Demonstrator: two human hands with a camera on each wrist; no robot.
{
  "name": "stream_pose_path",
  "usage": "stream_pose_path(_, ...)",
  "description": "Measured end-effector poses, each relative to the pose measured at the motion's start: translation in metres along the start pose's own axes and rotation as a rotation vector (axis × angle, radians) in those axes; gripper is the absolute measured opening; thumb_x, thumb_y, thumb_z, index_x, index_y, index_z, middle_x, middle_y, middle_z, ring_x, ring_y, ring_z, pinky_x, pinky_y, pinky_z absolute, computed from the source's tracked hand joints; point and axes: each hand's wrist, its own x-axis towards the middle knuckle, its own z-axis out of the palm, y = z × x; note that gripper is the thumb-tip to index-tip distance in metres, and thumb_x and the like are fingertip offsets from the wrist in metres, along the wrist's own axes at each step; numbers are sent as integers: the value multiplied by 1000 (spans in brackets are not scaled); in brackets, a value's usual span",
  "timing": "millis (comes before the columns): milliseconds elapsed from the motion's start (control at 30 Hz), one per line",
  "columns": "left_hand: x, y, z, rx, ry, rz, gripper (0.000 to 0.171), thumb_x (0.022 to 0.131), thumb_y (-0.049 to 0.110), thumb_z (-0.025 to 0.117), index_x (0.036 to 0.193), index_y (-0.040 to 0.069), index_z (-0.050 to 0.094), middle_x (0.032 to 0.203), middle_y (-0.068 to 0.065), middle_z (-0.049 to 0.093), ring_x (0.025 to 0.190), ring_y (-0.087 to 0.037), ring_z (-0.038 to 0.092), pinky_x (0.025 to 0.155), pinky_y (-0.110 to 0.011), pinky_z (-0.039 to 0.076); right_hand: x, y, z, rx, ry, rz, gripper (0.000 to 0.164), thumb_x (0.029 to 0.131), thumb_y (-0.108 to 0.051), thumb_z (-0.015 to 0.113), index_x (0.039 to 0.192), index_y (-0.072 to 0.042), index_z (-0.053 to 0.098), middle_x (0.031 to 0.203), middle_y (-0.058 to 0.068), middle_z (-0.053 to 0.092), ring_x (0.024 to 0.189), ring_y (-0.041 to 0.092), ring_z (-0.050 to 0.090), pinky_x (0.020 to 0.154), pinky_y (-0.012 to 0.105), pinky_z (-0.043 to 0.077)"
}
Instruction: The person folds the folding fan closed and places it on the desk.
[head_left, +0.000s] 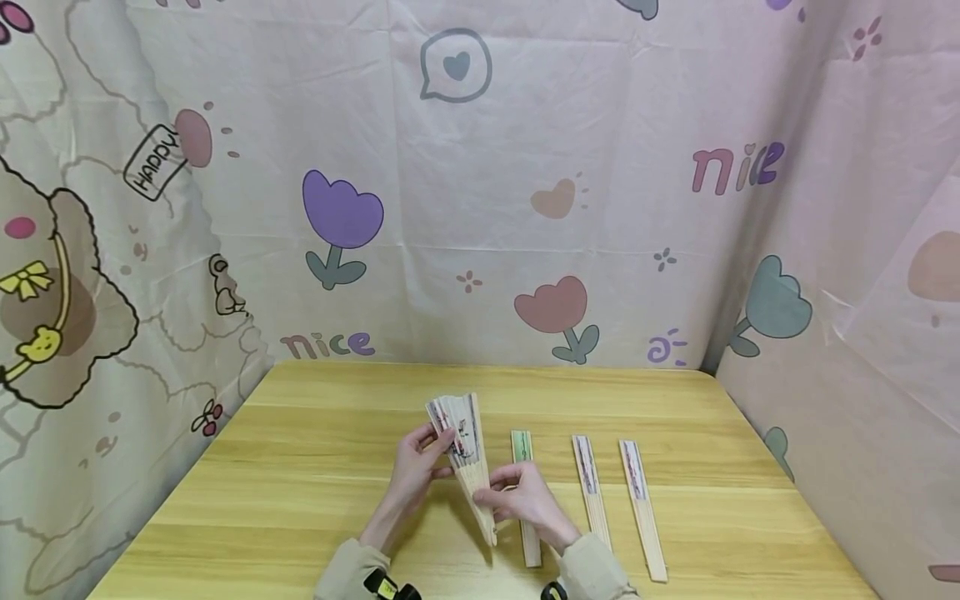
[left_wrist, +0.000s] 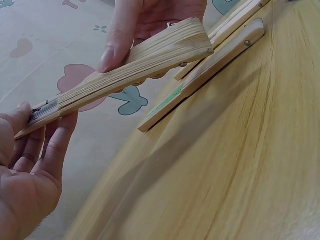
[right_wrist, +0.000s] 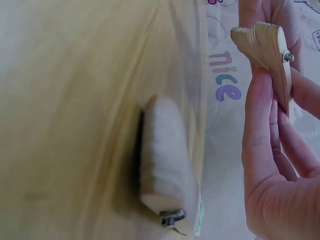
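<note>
Both hands hold a partly spread folding fan [head_left: 467, 442] above the table, its pale printed leaf toward the back and its bare wooden ribs toward the person. My left hand [head_left: 417, 462] grips the leaf at its left side, thumb on the front face. Lower down, my right hand [head_left: 525, 500] pinches the ribs near the pivot end. In the left wrist view the ribs [left_wrist: 135, 65] sit slightly fanned between the two hands. A metal pivot pin [right_wrist: 288, 57] shows at the fan's narrow end in the right wrist view.
Close by the right hand lies a closed fan with a green leaf [head_left: 521, 446], partly covered by that hand. Two more closed fans, one nearer [head_left: 585, 467] and one farther right [head_left: 642, 508], lie on the wooden table [head_left: 315, 467]. A printed cloth [head_left: 465, 167] hangs behind.
</note>
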Motion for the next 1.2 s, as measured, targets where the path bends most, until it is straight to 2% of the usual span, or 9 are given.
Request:
stream_pose_path(133, 0, 0, 0, 0, -6, -2, 41, 97, 10, 65, 130, -12, 55, 105, -8, 71, 82, -15, 72, 65, -27, 68, -1, -1, 1, -26, 1, -6, 26, 83, -3, 77, 99, 15, 67, 78, -1, 64, 67, 9, 62, 63, 24, 67)
stream_pose_path(500, 0, 0, 2, -4, 30, -7, 38, 94, 4, 68, 126, -14, 58, 101, -5, 72, 81, -15, 72, 66, -31, 69, -1, 0, 1, -48, 27, -4, 23, 81, -2, 77, 98, 13, 69, 79, 1, 65, 67, 10, 62, 62, 24, 67)
stream_pose_path(767, 2, 0, 4, 13, 42, -18, 37, 93, 6, 70, 123, -13, 60, 99, -4, 71, 81, -15, 72, 65, -30, 69, 0, -2, 0, -61, 28, -5, 21, 80, 0, 78, 94, 13, 71, 75, 0, 66, 65, 10, 62, 60, 23, 66)
stream_pose_path(1200, 0, 1, 3, 32, 15, -22, 39, 94, 8, 69, 124, -14, 60, 97, -4, 70, 81, -15, 71, 69, -31, 69, -1, -1, 2, -83, 41, -11, 18, 79, 0, 78, 91, 12, 72, 71, 0, 68, 62, 10, 62, 58, 26, 66)
